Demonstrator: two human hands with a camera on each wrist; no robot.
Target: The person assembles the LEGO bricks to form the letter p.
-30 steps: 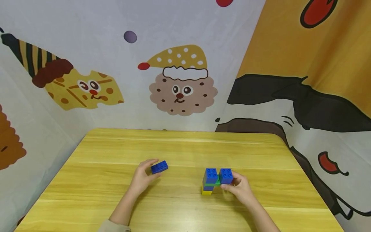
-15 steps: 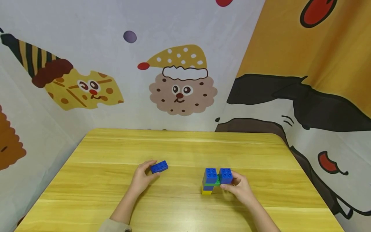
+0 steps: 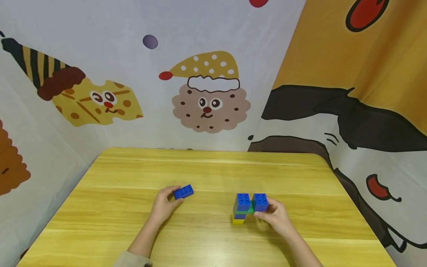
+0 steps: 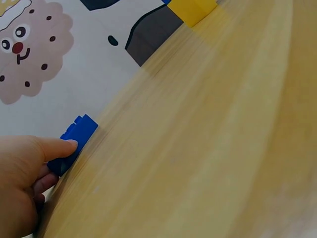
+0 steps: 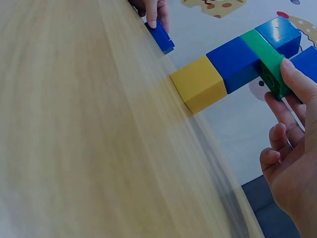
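Observation:
On the table at left of centre lies a long blue toy brick with studs on top. My left hand pinches its left end, thumb on the near side; the left wrist view shows the thumb against the blue brick. To the right stands a small tower of toy bricks. From the bottom it has a yellow brick, a blue one, a green crosspiece and two blue bricks side by side on top. My right hand grips the tower's overhanging right end.
The wooden table has rounded far corners. Behind it hangs a cloth backdrop printed with cartoon figures, close to the table's far edge.
My left index finger and thumb have drawn back slightly along the blue brick, which stays in place. The right hand and the tower have not visibly moved.

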